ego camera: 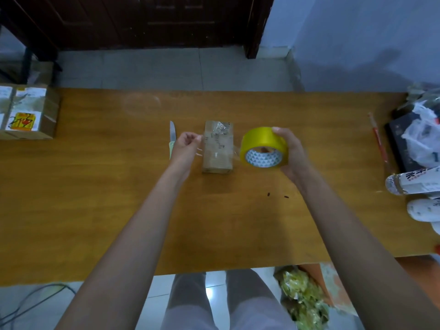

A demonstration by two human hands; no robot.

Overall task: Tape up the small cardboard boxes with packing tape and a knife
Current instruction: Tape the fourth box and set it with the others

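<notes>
A small cardboard box (217, 148) lies on the wooden table (119, 198), with clear tape wrinkled over its top. My right hand (291, 153) grips a yellow roll of packing tape (260, 146) just right of the box. A clear strip runs from the roll across the box, and my left hand (184, 148) pinches its free end at the box's left side. A knife (172, 139) with a pale green handle lies on the table just left of my left hand, partly hidden by it.
Larger cardboard boxes (28, 113) with labels stand at the table's left end. At the right end lie plastic bags (421, 136), a dark box, bottles (412, 182) and a red stick (378, 139). A bag (302, 298) sits on the floor below the near edge.
</notes>
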